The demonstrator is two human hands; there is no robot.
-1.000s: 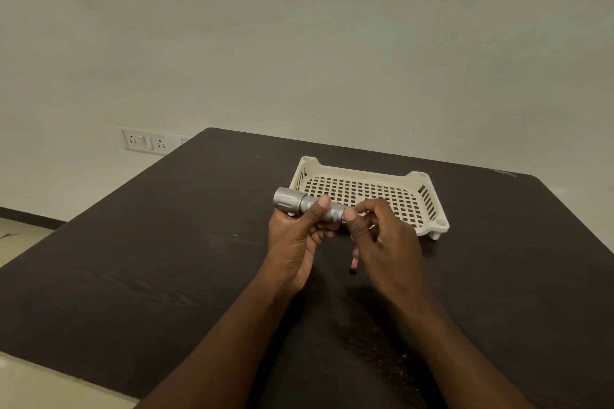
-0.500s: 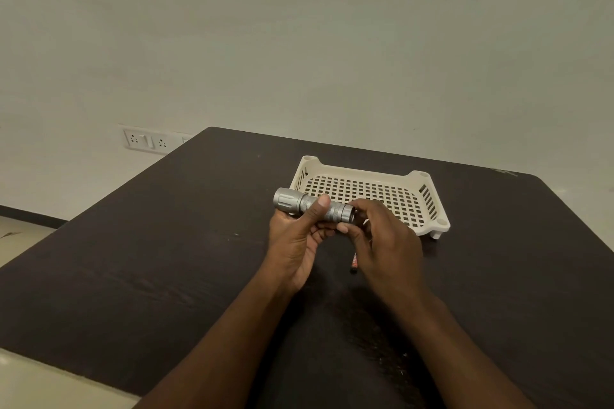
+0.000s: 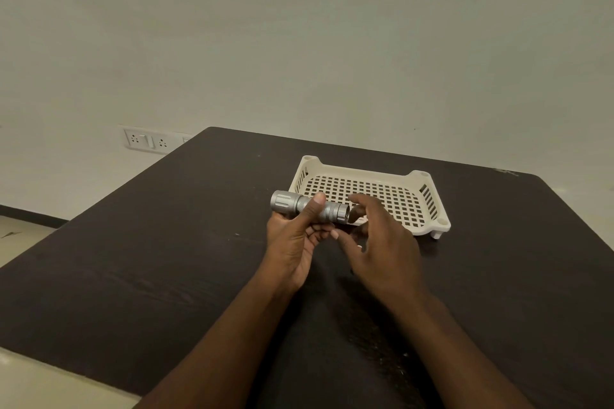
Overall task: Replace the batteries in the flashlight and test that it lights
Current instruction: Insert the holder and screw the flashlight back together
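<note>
Above the dark counter [image 3: 166, 259], the left hand [image 3: 294, 242] grips the silver flashlight [image 3: 309, 206] around its barrel, thumb on top, holding it level with the head pointing left. Its tail end looks open. The right hand [image 3: 382, 242] hovers just beside that end, fingers loosely spread and holding nothing visible. A cream perforated tray [image 3: 432, 209] sits behind the hands.

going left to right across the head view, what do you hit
wall socket → flashlight held in the left hand → right hand, open just off the flashlight's end → tray
</note>
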